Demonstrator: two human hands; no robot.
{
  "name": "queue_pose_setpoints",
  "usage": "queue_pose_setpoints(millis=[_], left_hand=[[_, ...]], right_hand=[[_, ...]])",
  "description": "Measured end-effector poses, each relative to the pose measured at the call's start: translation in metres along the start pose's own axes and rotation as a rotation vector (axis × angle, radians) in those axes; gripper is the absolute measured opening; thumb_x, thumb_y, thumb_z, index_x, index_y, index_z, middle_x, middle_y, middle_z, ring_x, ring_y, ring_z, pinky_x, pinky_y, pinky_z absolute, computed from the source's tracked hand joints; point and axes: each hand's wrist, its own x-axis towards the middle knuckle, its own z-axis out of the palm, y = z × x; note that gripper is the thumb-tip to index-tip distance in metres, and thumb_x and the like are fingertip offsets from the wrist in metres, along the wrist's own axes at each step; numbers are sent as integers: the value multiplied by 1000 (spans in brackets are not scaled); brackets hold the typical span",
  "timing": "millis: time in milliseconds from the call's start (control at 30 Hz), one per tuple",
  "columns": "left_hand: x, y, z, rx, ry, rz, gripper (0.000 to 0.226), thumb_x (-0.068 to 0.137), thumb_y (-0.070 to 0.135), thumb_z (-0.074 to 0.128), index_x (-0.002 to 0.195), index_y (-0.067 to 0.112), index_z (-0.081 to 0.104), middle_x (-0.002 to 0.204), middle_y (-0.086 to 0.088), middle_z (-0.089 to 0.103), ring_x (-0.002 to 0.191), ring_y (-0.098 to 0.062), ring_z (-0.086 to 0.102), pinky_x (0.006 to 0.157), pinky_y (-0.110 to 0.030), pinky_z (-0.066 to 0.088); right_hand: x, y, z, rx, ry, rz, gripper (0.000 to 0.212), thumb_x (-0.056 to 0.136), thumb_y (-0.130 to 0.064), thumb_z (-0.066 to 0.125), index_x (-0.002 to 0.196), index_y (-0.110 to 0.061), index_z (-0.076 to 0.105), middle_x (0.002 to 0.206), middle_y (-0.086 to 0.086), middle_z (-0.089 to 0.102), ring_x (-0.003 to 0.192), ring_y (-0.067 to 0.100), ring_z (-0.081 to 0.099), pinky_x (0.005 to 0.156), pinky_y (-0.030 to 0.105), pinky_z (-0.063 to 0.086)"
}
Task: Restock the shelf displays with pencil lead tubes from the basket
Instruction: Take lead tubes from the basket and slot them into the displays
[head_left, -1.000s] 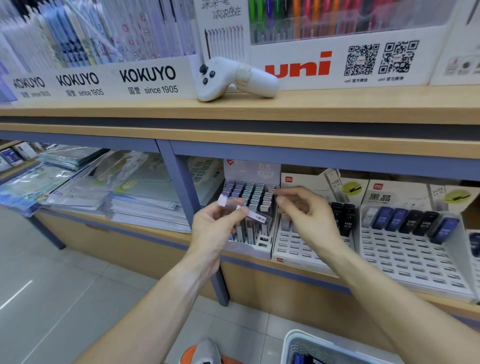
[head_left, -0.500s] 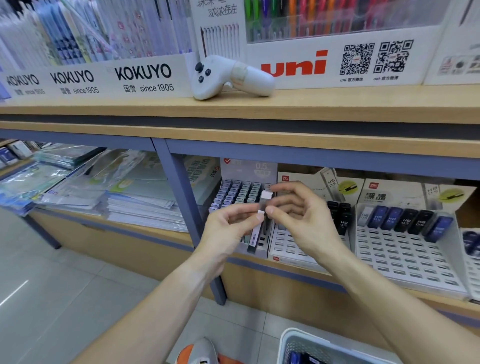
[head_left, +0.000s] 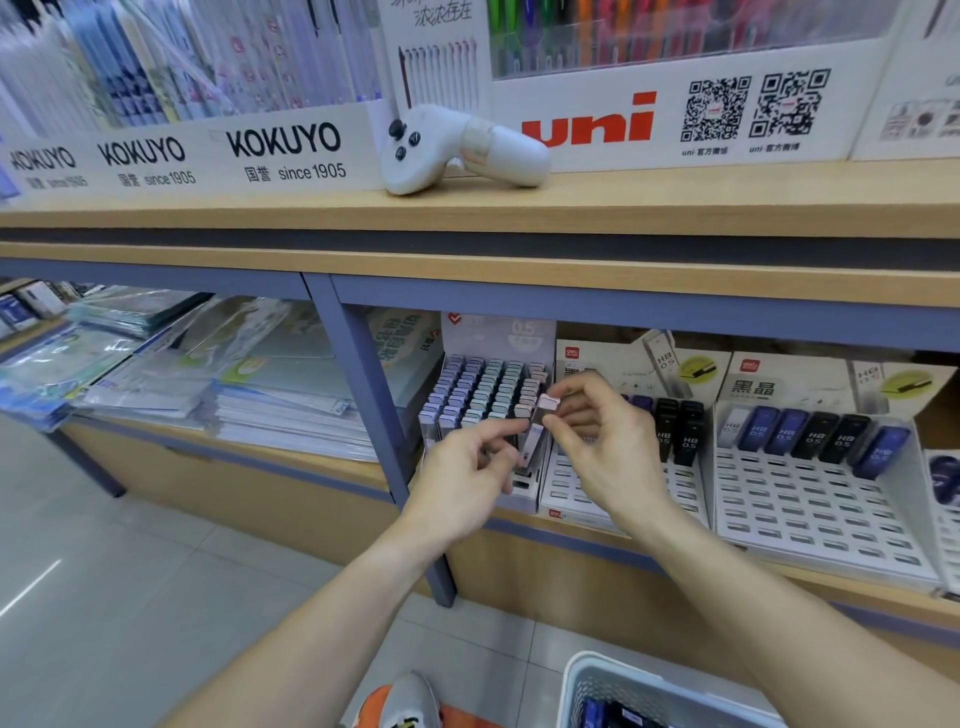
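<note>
My right hand (head_left: 597, 441) pinches a clear lead tube (head_left: 535, 434) with a pale pink cap, holding it upright just in front of the right edge of the pastel-capped display (head_left: 485, 395) on the lower shelf. My left hand (head_left: 467, 478) is beside it, fingers loosely curled, its forefinger tip close to the tube. Whether it holds another tube I cannot tell. The white basket (head_left: 587, 686) stands on the floor at the bottom right, with dark blue tubes (head_left: 605, 714) inside.
White slotted displays (head_left: 810, 499) with a few black and blue HB 0.5 tubes (head_left: 800, 436) stand to the right. Stacked plastic folders (head_left: 208, 379) fill the left bay behind a blue post (head_left: 374, 415). A white controller (head_left: 457, 148) lies on the upper shelf.
My right hand took a tube from my left hand and turned it upright. Both hands have moved closer to the pastel display, with the tube now at its right edge.
</note>
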Motion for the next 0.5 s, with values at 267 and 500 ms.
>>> queue_pose_setpoints(millis=[267, 500], left_hand=[[-5, 4, 0, 172, -73, 13, 51, 102, 9, 49, 146, 35, 53, 93, 11, 71, 71, -6, 69, 73, -27, 57], [-6, 0, -2, 159, -71, 11, 49, 104, 9, 48, 143, 37, 54, 93, 11, 71, 71, -5, 69, 77, -33, 58]], right_hand=[[0, 4, 3, -46, -9, -28, 25, 88, -9, 75, 105, -25, 65, 84, -16, 67, 82, -2, 66, 74, 17, 57], [1, 5, 2, -54, -18, -35, 24, 87, -10, 76, 103, -24, 66, 83, -14, 68, 82, -1, 67, 74, 19, 57]])
